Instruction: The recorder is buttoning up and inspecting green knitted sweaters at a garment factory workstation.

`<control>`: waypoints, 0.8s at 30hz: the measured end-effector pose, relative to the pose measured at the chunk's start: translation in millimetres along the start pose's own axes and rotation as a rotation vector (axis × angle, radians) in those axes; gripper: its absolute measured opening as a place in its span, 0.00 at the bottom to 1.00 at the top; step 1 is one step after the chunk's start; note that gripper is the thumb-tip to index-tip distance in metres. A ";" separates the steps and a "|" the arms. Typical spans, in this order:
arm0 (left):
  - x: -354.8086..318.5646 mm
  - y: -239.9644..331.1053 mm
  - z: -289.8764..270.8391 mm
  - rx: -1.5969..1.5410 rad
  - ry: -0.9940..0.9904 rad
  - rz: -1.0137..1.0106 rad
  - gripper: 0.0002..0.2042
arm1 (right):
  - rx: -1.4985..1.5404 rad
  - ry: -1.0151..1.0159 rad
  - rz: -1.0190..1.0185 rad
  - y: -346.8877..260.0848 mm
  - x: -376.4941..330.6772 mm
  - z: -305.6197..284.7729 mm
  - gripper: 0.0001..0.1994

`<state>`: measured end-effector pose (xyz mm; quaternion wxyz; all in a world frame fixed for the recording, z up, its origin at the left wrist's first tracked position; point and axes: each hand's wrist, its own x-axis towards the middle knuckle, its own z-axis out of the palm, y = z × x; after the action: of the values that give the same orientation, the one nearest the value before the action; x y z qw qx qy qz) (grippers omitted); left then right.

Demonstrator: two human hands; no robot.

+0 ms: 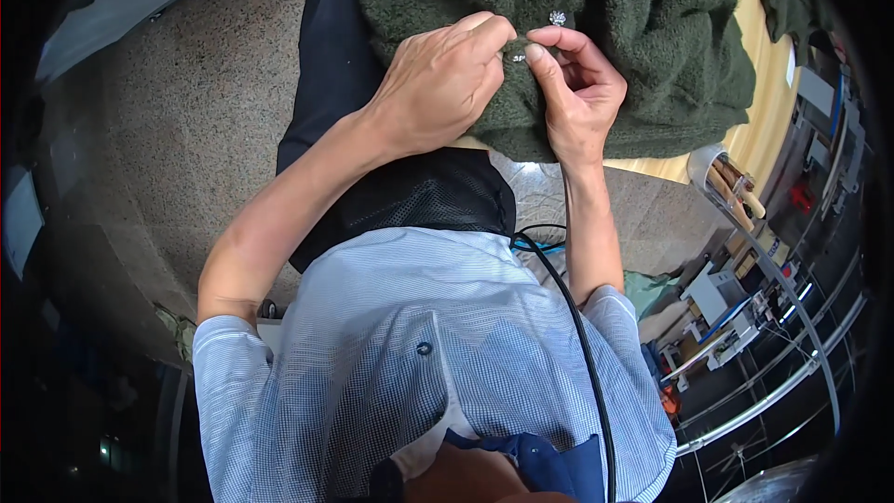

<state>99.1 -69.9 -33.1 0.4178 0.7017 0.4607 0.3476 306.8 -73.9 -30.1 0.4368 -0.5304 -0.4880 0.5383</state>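
A dark green fuzzy knit garment (670, 47) lies bunched over the table edge and my lap. My left hand (442, 84) is closed in a pinch above it, its knuckles hiding whatever the fingertips hold. Facing it from the right, my right hand (587, 84) pinches a bit of the garment between thumb and forefinger, the other fingers curled. One sparkling clear button (519, 58) shows between the two hands, next to my right thumb. Another sparkling button (557, 18) sits on the knit just beyond my right forefinger.
The light wooden table (768, 135) reaches out from under the garment. At its right edge a container (705, 168) holds wooden-handled tools. A black cable (582, 335) runs down over my shirt. Metal rails (759, 410) and cluttered equipment stand at the right. Speckled floor (214, 84) lies at the left.
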 end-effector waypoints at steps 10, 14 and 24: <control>4.4 -5.5 -0.9 -0.052 -0.012 0.062 0.06 | 0.038 -0.028 0.041 -1.6 5.9 -4.9 0.09; 3.4 -2.2 -0.5 -0.032 -0.008 0.053 0.08 | 0.023 -0.030 0.063 -0.1 4.6 -3.4 0.09; 4.9 -3.4 -1.9 0.025 -0.037 0.039 0.13 | -0.055 -0.192 0.074 -2.3 5.4 -19.7 0.14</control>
<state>97.9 -64.1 -34.9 0.4106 0.7219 0.4434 0.3372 326.0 -67.0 -27.9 0.3530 -0.5057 -0.5223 0.5889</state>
